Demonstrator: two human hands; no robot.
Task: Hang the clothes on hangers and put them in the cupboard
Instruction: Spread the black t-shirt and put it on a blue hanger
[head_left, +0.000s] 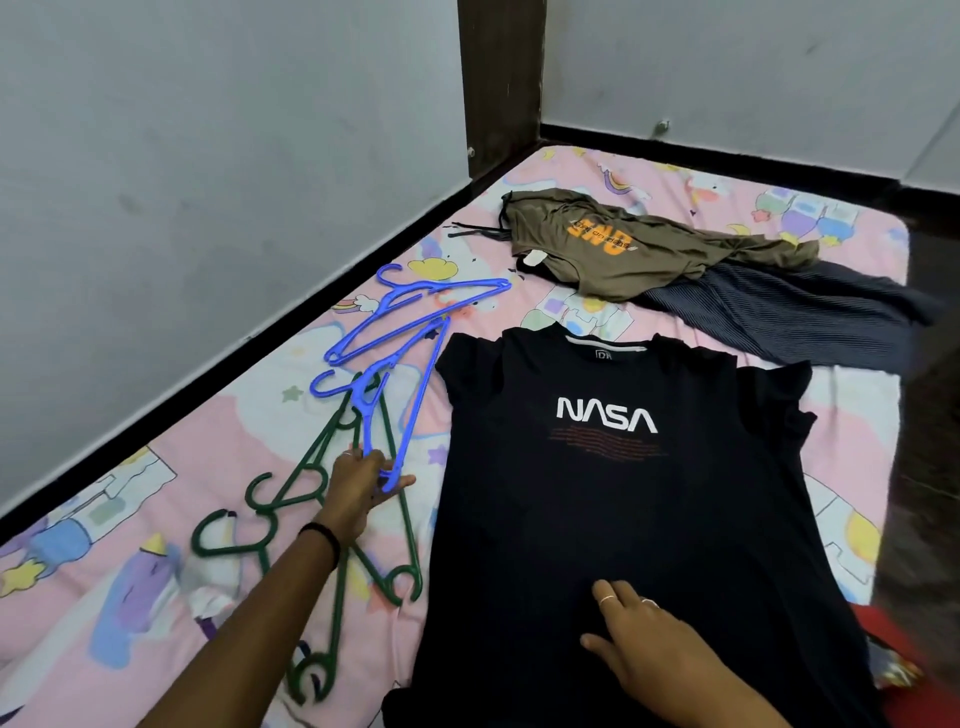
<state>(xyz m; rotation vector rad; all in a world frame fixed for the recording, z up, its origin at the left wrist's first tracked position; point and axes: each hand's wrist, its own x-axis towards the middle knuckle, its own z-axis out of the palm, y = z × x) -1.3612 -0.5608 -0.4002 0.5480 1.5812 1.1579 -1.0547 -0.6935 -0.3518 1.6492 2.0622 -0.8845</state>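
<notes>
One blue plastic hanger (387, 410) is pinched at its end by the left hand (361, 491); a second blue plastic hanger (415, 312) and three green plastic hangers (332, 519) lie beside it. The right hand (649, 642) rests flat, fingers spread, on the black NASA T-shirt (597, 493) spread on the pink cartoon-print bedsheet (218, 441).

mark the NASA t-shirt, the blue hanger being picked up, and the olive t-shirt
NASA t-shirt (608, 499): head view, chest below the print.
Blue hanger (410, 405): head view, long straight arm.
Olive t-shirt (670, 254): head view, body right of the orange print.
</notes>
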